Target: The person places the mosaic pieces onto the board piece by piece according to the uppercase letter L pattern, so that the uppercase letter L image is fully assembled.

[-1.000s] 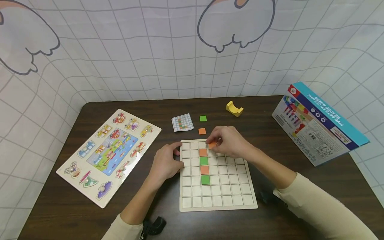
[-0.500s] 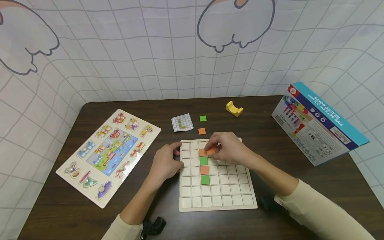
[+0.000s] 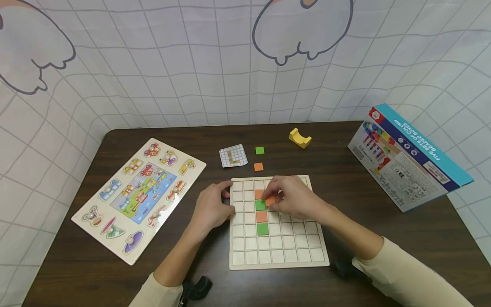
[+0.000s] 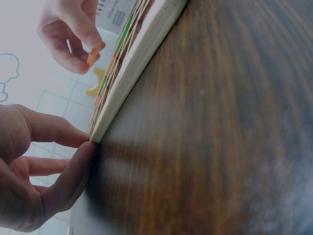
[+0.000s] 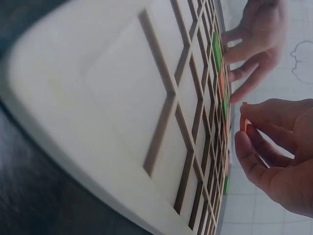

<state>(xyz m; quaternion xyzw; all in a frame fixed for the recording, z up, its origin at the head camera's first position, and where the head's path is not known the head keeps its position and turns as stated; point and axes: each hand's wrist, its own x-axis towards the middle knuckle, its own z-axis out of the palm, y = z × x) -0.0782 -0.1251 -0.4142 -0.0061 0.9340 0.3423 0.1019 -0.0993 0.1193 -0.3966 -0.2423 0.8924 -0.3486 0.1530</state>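
A pale wooden grid board (image 3: 284, 258) lies in front of me, with orange and green square tiles set in one column. My right hand (image 3: 293, 198) pinches an orange tile (image 3: 270, 200) between thumb and fingertips, just right of that column. In the right wrist view the tile (image 5: 243, 116) is held on edge above the grid. My left hand (image 3: 212, 209) touches the board's left edge with thumb and index finger, as the left wrist view also shows at the board's side (image 4: 132, 73). A loose orange tile (image 3: 258, 166) and a green tile (image 3: 259, 150) lie beyond the board.
A small pattern card (image 3: 239, 155) lies behind the board. On the left rests a peg puzzle board (image 3: 92, 232). At the back are a yellow curved block (image 3: 299, 138) and, to the right, a tilted printed box (image 3: 399, 170). A fabric wall (image 3: 230, 85) rises behind the table.
My right hand has moved the orange tile toward me, from the board's far row down along the tile column. The left hand has stayed at the board's edge.
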